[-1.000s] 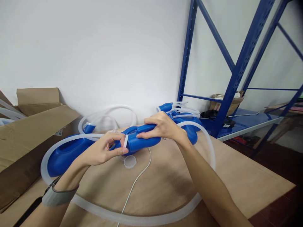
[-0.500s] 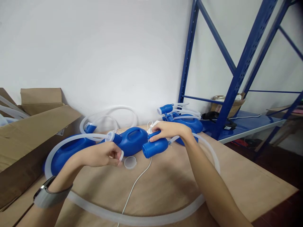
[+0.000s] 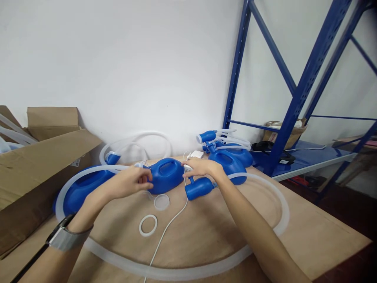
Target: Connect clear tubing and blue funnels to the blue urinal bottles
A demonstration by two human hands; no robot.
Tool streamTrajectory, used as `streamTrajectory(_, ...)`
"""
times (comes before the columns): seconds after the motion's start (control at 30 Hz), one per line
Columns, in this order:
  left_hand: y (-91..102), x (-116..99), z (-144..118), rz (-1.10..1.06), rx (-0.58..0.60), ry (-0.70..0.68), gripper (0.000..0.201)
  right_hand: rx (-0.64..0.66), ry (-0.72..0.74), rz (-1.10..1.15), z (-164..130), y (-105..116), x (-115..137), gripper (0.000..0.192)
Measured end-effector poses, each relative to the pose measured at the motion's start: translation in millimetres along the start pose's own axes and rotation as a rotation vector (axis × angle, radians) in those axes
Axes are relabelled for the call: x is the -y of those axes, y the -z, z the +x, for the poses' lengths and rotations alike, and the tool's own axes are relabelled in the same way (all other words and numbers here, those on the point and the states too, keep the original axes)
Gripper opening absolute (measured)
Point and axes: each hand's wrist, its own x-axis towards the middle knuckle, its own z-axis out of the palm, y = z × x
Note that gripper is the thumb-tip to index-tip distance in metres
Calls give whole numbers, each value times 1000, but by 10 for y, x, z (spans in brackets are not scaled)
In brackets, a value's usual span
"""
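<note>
The left hand [image 3: 131,182] is reaching to the neck of a blue plastic jug [image 3: 167,175] lying on its side on the counter [image 3: 309,232], its fingers curling against the neck; whether that grip is actually closing on the neck cannot be told. The right hand [image 3: 200,167] is resting over the jug's far end and above a blue cylindrical nozzle [image 3: 198,188], fingers spread and loose, clamping nothing. The nozzle is lying just beside the jug, on its right. A clear round cap [image 3: 161,202] is sitting just in front of the jug, and a white ring [image 3: 148,225] is lying nearer the person. A translucent hose [image 3: 188,271] is looping widely around all of these. A thin white cable [image 3: 165,232] is running across the counter. More blue jugs [image 3: 232,155] are lying behind, near a blue shelf frame [image 3: 297,94]. A cardboard box [image 3: 35,161] is standing at the left.
</note>
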Motion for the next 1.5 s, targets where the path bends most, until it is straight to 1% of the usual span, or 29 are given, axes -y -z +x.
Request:
streamTrajectory(0.03,56,43,-18,65,-122,16,36,-61,69,-11,32,-51,87,62)
streamTrajectory(0.1,130,154,-56,256,-332,57,39,-244,236,-49,120,-187,281,61)
streamTrajectory(0.13,144,216,-72,365,-395,66,40,-334,297,-62,173,-263,379,59)
streamTrajectory(0.2,122,328,-86,554,-456,45,48,-466,368,-40,294,-411,560,59)
streamTrajectory(0.27,47,403,-65,654,-438,16,64,-546,385,6,428,-526,702,58)
streamTrajectory(0.33,-49,433,-9,671,-375,22,74,-577,355,46,567,-598,800,58)
streamTrajectory(0.4,-133,431,66,661,-323,38,71,-553,303,58,699,-641,860,59)
streamTrajectory(0.47,-186,416,134,656,-318,52,65,-517,269,44,805,-675,892,57)
streamTrajectory(0.57,-207,387,187,648,-317,56,63,-534,250,20,890,-734,903,40)
streamTrajectory(0.63,-195,363,192,639,-304,59,64,-568,232,18,903,-771,893,34)
streamTrajectory(0.83,-147,239,155,620,-247,13,67,-618,183,-1,863,-799,854,36)
streamTrajectory(1.0,-203,161,123,628,-267,10,64,-619,160,-41,798,-737,887,38)
streamTrajectory(1.17,-302,181,156,627,-301,23,63,-608,166,-79,752,-684,934,35)
streamTrajectory(1.27,-316,216,185,598,-302,9,59,-595,175,-88,764,-678,920,31)
streamTrajectory(1.33,-310,231,192,574,-297,-4,57,-596,172,-89,781,-685,893,32)
streamTrajectory(1.5,-302,244,187,523,-290,-37,66,-627,142,-81,784,-715,852,39)
